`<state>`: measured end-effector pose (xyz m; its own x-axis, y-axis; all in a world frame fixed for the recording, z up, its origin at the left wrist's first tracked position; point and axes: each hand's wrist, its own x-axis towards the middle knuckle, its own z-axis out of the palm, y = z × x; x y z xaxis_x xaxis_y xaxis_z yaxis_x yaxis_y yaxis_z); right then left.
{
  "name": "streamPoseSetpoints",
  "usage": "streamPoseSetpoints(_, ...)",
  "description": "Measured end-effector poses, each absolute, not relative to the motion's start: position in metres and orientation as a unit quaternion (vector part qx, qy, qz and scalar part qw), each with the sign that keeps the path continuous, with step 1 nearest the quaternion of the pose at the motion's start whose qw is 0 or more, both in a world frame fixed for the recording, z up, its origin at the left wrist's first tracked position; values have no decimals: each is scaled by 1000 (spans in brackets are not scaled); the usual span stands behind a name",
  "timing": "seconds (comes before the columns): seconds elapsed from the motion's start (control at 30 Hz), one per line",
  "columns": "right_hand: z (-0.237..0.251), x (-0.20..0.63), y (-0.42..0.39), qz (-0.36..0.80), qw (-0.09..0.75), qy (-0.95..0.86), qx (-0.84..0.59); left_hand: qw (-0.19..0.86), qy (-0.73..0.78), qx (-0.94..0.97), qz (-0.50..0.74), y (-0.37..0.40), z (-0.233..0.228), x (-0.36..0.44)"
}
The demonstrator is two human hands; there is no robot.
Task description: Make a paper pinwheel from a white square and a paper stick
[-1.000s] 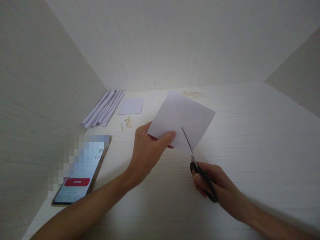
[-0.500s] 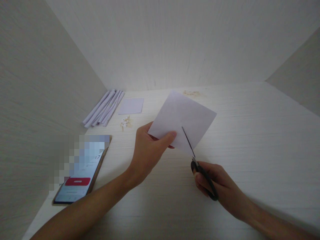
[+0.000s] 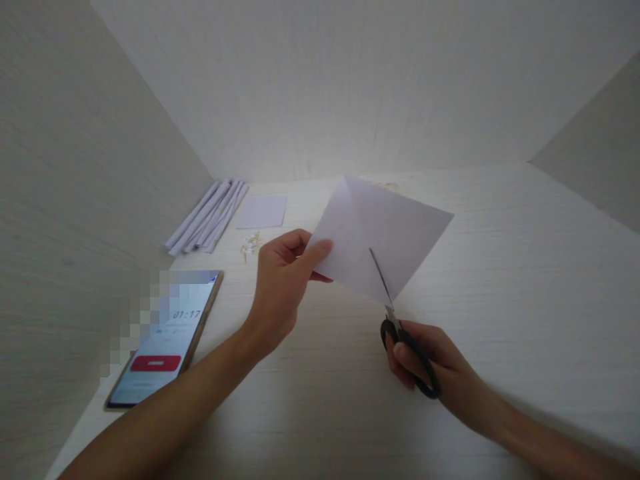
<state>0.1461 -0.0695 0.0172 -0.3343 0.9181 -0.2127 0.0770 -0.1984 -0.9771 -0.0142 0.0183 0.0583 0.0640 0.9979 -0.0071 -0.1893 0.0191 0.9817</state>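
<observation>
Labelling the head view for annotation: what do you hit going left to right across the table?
Phone → bundle of rolled paper strips → small flat paper piece → left hand → paper sheet held up by it → scissors → right hand gripping the black handles.

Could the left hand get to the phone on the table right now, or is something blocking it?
Probably not at once: the left hand is pinching the paper sheet while the scissors cut it. The table between it and the phone lies bare.
</observation>
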Motion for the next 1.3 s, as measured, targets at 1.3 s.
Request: streamPoseSetpoints(1.3, 9, 155, -66, 670, 382, -518, -371, 652, 372, 597, 283, 9, 63, -18)
